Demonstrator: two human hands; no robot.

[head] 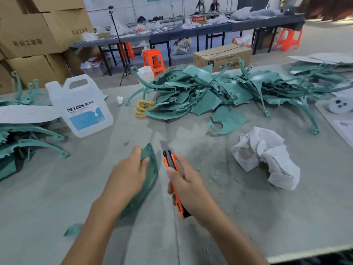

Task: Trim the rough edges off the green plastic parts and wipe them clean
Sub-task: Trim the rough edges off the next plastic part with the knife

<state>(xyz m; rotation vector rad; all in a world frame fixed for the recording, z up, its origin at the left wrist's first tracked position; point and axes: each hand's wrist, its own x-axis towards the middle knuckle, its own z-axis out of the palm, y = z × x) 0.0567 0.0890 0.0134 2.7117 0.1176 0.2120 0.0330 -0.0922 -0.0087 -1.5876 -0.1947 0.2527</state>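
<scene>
left hand (pixel 127 174) holds green part (pixel 150 169) (upright); right hand (pixel 188 186) grips knife (pixel 172 169).

Green part (pixel 152 172), apparently on edge

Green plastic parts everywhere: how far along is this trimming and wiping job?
Some trimming looks done: green shavings litter the table. In hand: the left hand holds one green part while the right hand grips an orange knife, blade out beside its edge. Remaining: a pile of parts behind, and wiping, since the white cloth lies crumpled aside. Which parts are finished, I cannot tell.
</scene>
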